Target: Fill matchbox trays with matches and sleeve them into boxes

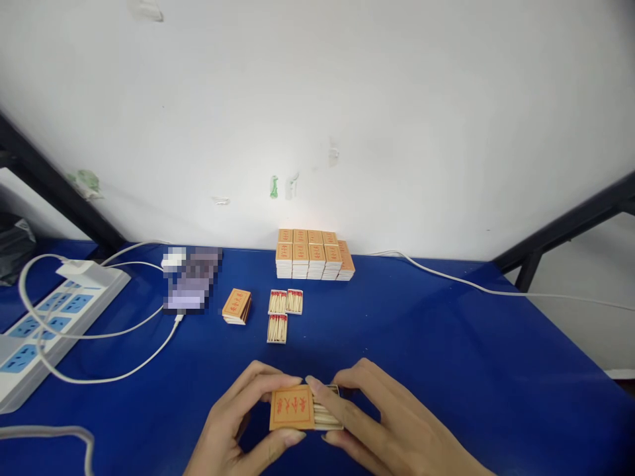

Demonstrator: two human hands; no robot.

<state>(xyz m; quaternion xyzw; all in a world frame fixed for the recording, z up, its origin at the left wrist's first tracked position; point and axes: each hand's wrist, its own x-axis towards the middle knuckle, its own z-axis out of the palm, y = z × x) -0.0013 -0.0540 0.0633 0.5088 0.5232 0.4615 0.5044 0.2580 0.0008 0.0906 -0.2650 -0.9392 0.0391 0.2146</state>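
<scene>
Between my two hands is a matchbox point(292, 408), its tray of matches point(325, 415) slid partly out to the right. My left hand point(238, 416) grips the orange sleeve at its top and bottom edges. The fingers of my right hand point(377, 420) close on the tray end, with one finger lying over the matches. Beyond my hands, several open trays of red-tipped matches point(277, 328) lie on the blue table. To their left sits a small stack of orange matchbox sleeves point(237, 304).
Against the wall stands a block of stacked matchboxes point(308, 254). A phone point(191, 281), blurred out, lies at left with a white cable point(149, 360) plugged in. A power strip point(64, 324) fills the left edge. Another cable point(446, 281) crosses the right side of the table point(446, 357).
</scene>
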